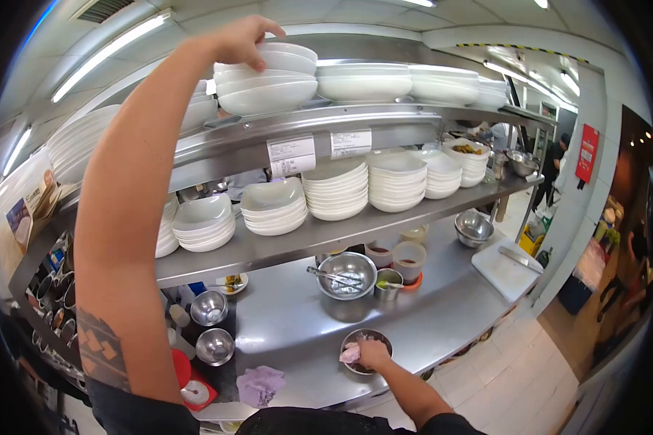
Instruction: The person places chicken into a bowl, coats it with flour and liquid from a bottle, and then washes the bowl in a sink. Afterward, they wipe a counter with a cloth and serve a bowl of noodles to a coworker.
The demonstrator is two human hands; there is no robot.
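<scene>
My left hand [241, 42] is raised to the top shelf, its thumb against the outside of the uppermost white bowl [292, 55] in a stack and its fingers over the rim. Low in front of me, my right hand [372, 354] is inside a small steel bowl [387, 339] on the counter. A crumpled pale pink cloth [350, 353] is bunched in its fingers. Another lilac cloth [260, 385] lies on the counter to the left of that bowl.
Stacked white dishes [337, 190] line the middle shelf [413, 215]. On the steel counter stand a mixing bowl with tongs [347, 276], sauce tubs [409, 261], a red scale [196, 389], and a white cutting board with a knife [502, 274]. A person [555, 168] stands far right.
</scene>
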